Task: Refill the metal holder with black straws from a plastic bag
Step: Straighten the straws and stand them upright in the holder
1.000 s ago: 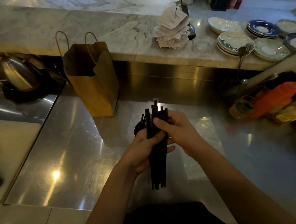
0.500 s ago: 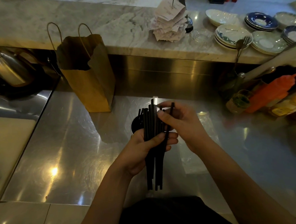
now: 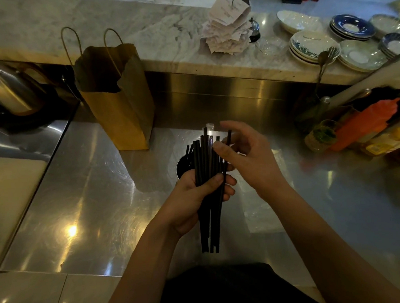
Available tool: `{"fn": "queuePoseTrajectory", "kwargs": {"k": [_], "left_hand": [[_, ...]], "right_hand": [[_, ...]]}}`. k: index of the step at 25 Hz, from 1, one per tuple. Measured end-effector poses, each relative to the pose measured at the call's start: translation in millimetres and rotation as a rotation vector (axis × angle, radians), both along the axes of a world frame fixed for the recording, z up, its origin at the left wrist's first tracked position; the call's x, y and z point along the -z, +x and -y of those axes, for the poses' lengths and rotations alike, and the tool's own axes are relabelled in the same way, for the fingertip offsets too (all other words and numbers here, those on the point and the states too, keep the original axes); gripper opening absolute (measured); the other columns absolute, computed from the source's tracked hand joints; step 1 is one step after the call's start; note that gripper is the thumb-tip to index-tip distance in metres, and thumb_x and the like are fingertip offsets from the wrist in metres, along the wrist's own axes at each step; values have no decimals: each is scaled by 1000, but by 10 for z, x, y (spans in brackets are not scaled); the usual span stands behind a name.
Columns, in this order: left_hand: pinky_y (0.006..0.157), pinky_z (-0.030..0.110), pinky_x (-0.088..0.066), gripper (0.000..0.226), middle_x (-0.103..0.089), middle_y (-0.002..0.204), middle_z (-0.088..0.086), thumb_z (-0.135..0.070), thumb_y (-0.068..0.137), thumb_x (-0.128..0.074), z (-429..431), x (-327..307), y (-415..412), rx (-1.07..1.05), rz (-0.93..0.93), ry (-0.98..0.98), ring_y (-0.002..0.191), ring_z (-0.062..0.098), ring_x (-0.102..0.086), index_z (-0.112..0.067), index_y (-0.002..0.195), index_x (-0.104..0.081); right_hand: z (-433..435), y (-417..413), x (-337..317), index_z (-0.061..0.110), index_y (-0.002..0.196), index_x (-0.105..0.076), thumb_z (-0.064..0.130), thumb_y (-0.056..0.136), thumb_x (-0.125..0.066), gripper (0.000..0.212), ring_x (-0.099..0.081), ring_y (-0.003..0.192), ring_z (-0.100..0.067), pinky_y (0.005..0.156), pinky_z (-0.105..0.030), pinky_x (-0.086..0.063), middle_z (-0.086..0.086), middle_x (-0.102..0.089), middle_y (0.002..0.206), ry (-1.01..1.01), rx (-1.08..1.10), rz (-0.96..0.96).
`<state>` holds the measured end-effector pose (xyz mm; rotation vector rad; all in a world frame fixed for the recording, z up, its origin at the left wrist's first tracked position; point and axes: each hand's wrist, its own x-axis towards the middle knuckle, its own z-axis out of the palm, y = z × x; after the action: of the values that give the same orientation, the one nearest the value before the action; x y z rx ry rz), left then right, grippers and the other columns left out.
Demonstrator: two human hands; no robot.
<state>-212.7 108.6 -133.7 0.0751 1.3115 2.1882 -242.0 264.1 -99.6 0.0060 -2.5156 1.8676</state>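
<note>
L hand (image 3: pixel 190 203) is gripping a bunch of black straws (image 3: pixel 202 160) around the middle, thumb wrapping across the front and fingers curling round the back, so it's clamped tight on the bundle. The straws are standing roughly upright over the steel counter (image 3: pixel 91 193), w/ the bottom ends hanging free below the fist. R hand (image 3: pixel 249 164) is hovering by the top ends, fingers loosely spread, thumb sitting against the tips. One straw is leaning out of the bunch toward that palm, but tbh can't tell if it's actually being pinched or just brushed. The metal holder (image 3: pixel 180 167) is sitting on the counter right behind the L hand, w/ a few straws poking out of it. A clear plastic bag (image 3: pixel 261 215) is lying flat under the R wrist. A brown paper bag (image 3: pixel 121 109) is standing further back on the left, and plates (image 3: pixel 314 46) are sitting in stacks on the marble ledge (image 3: pixel 128 27).
</note>
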Motion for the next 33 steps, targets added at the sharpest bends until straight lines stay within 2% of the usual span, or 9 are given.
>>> {"fn": "queuePoseTrajectory", "kwargs": {"k": [2, 4, 8, 14, 20, 24, 29, 33], "left_hand": [[78, 29, -52, 31, -67, 92, 7, -12, 97, -53, 51, 33, -25, -4, -1, 17, 84, 17, -64, -1, 125, -58], [79, 30, -51, 34, -66, 94, 7, -13, 96, -53, 86, 51, -41, -1, -5, 9, 85, 17, -64, 0, 128, -56], [80, 31, -51, 29, -68, 92, 5, -11, 97, -50, 69, 26, -27, 30, -44, -35, 83, 16, -64, -5, 124, -59], [81, 31, -50, 36, -67, 96, 7, -13, 96, -52, 85, 48, -9, 32, -15, 9, 88, 17, -64, 0, 129, -55], [78, 30, -52, 30, -68, 93, 5, -12, 98, -51, 68, 30, -2, 16, -47, -5, 82, 15, -64, -4, 125, -58], [79, 31, -50, 32, -67, 94, 6, -14, 95, -52, 66, 0, -21, 18, -42, 9, 84, 17, -63, -4, 126, -58], [80, 30, -51, 36, -68, 96, 7, -16, 93, -54, 53, -22, -13, 8, -28, 9, 86, 17, -64, -5, 127, -58], [80, 30, -51, 38, -68, 97, 6, -16, 95, -54, 70, -29, -14, -4, -38, -1, 85, 16, -63, -2, 130, -56]], "right_hand": [[-44, -2, -21, 19, 117, -62, 20, 86, -69, 31, -67, 77, -7, 66, -22, -55, 3, -68, 90, -68, 67, -48], [-72, 6, -31, 15, 108, -66, 12, 87, -67, 21, -68, 76, -10, 67, -25, -54, -1, -70, 89, -100, 84, -82], [-68, 3, -33, 17, 118, -63, 14, 89, -65, 29, -70, 86, -14, 70, -27, -57, -7, -71, 100, -109, 58, -68], [-77, 6, -9, 11, 103, -69, 11, 83, -71, 20, -72, 80, -16, 72, -28, -58, -6, -74, 88, -156, 112, -65], [-48, 0, -26, 10, 105, -68, 10, 86, -68, 19, -72, 86, -14, 77, -30, -58, -5, -74, 91, -85, -20, -38], [-53, -21, -82, 14, 103, -67, 11, 86, -68, 18, -72, 79, -19, 74, -31, -59, -5, -74, 86, -92, -40, -21], [-53, -25, -98, 7, 98, -62, 5, 85, -68, 14, -67, 68, -29, 65, -30, -57, -11, -70, 79, -191, -39, 54], [-50, -7, -105, 11, 101, -66, 7, 86, -67, 16, -69, 70, -21, 68, -28, -58, -6, -71, 78, -172, -41, 44]]}}
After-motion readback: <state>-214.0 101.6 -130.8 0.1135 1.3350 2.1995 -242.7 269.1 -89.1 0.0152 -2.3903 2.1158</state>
